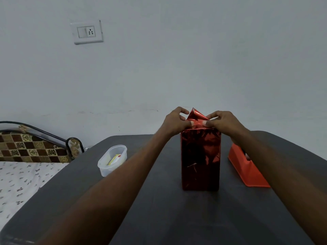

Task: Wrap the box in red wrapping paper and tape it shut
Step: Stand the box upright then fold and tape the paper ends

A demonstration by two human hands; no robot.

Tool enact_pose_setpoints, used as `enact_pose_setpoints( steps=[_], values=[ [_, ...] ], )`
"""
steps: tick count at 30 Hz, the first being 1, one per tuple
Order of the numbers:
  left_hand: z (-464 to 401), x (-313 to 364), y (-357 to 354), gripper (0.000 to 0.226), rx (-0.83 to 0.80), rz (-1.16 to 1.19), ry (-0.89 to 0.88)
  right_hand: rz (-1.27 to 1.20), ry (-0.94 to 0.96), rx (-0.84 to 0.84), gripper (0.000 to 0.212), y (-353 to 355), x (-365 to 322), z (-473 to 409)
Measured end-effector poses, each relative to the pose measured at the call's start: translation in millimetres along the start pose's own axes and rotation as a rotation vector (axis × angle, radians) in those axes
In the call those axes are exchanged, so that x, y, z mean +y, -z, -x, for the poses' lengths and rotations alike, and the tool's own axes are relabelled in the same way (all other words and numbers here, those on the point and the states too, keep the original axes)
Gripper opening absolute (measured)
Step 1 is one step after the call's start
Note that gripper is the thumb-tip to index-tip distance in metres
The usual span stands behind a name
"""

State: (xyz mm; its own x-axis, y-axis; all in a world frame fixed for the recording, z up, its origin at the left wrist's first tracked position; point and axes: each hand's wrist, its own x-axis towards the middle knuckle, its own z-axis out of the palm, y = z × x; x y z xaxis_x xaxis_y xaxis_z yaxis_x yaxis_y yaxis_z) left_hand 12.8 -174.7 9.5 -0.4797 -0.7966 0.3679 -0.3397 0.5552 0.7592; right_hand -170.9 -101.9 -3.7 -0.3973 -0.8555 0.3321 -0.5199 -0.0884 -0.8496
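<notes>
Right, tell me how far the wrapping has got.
Done: shiny red wrapping paper covers the sides of the tall upright box. In hand: both hands, left and right, pinch and fold the loose paper flap at its top. Left: flattening that end and taping it; the orange tape dispenser sits untouched beside the box.

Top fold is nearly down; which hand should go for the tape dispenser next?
Probably the right hand: the orange tape dispenser sits on its side of the box. The left hand can pinch the paper flap meanwhile.
</notes>
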Motion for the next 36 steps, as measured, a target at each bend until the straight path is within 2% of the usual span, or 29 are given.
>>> enact_pose_setpoints(
  steps=[8,11,13,16,18,20,26,28,32,34,36],
  values=[
    [0.0,-4.4,4.8,0.032,0.032,-0.024,0.035,-0.123,-0.027,0.041,0.020,-3.6,6.5,-0.7],
    [0.0,5.8,13.9,0.019,0.242,-0.176,-0.112,-0.140,-0.022,0.045,0.021,-3.5,8.1,-1.0],
    [7.0,20.5,15.0,0.023,0.337,-0.280,-0.278,-0.142,-0.014,0.054,0.021,-4.8,8.3,-1.0],
    [25.5,34.1,-4.3,0.027,0.222,-0.492,-0.441,-0.160,-0.004,0.065,0.018,-5.8,8.0,0.1],
    [37.6,27.0,-22.2,0.027,0.112,-0.671,-0.456,-0.171,0.007,0.072,0.017,-5.5,8.6,1.5],
    [43.1,12.1,-29.6,0.032,0.098,-0.768,-0.486,-0.159,0.026,0.079,0.017,-5.6,8.9,3.4],
    [43.7,6.1,-32.9,0.056,0.092,-0.843,-0.476,-0.141,0.038,0.096,0.014,-6.2,7.7,6.3],
    [44.0,7.0,-35.8,0.061,0.104,-0.839,-0.446,-0.106,0.018,0.173,0.010,-7.5,8.0,5.8],
    [46.8,4.3,-40.2,0.065,0.151,-0.836,-0.425,-0.129,-0.211,0.351,0.015,-2.7,19.9,2.3],
    [49.5,4.3,-43.5,0.065,0.171,-0.818,-0.416,0.024,-0.202,0.398,0.025,7.3,33.2,5.5],
    [50.4,4.2,-45.8,0.065,0.188,-0.815,-0.398,0.304,-0.169,0.396,0.024,19.0,45.4,17.0]
  ],
)
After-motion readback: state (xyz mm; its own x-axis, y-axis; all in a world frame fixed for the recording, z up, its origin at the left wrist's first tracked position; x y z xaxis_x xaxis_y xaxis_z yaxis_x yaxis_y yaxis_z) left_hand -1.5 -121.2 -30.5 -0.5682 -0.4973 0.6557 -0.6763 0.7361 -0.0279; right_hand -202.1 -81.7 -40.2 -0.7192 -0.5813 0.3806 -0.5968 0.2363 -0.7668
